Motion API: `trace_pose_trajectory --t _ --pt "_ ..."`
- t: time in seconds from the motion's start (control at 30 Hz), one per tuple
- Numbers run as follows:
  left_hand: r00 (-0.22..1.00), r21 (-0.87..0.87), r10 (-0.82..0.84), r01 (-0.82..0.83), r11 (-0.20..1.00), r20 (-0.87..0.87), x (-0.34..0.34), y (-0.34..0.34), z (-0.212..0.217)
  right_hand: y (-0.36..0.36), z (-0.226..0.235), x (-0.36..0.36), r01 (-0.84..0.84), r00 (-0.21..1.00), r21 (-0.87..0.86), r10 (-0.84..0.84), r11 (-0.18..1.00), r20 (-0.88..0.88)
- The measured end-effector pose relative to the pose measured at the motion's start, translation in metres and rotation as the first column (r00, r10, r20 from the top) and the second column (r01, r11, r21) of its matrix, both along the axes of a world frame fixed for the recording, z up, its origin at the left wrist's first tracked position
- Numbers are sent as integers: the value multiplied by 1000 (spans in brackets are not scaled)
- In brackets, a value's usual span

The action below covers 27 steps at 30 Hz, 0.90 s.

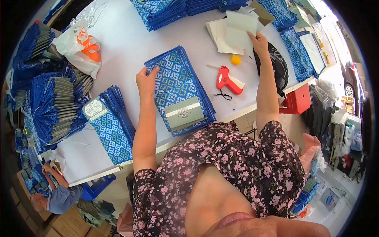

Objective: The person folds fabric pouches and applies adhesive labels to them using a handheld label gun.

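In front of me lies a stack of folded blue patterned fabric pieces (173,81), slightly askew. My left hand (146,81) is closed at its upper left edge, pinching the top piece between thumb and fingers. Across the near end of that stack lies a folded grey-green card (184,114) with a printed emblem. My right hand (259,42) reaches out to the far right, its fingers closed on the edge of a pale card sheet (238,27) above more loose cards (215,33). Between the hands rests a red tagging gun (226,81), near a small yellow object (235,60).
Bundled blue pieces (43,106) crowd the table's left side, with a carded stack (110,130) nearer me. A white plastic bag (81,47) sits behind them. More stacks (166,15) line the back. A black bag (276,67) lies right; another person (63,197) is lower left.
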State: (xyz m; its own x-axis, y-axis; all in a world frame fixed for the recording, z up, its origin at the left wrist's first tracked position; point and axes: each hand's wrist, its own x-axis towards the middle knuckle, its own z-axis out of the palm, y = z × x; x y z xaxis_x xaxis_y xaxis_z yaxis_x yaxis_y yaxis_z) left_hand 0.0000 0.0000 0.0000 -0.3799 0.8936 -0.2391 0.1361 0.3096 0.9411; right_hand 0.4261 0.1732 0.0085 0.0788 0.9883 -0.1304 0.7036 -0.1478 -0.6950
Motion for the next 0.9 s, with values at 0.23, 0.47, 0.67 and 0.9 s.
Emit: trace_pose_trajectory --t 0.23,0.47,0.67,0.9 --pt "969 410 -183 236 881 -163 17 -53 36 -40 43 -169 -431 729 204 473 879 -495" --pt "985 386 84 -20 922 -149 22 -44 36 -88 35 -218 -743 460 11 522 670 -718" --pt "877 456 293 -98 884 -380 16 -21 20 -106 36 -225 -687 529 -87 415 721 -741" --pt "953 337 155 -239 911 259 17 -15 23 -113 31 -227 -546 496 61 381 836 -781"
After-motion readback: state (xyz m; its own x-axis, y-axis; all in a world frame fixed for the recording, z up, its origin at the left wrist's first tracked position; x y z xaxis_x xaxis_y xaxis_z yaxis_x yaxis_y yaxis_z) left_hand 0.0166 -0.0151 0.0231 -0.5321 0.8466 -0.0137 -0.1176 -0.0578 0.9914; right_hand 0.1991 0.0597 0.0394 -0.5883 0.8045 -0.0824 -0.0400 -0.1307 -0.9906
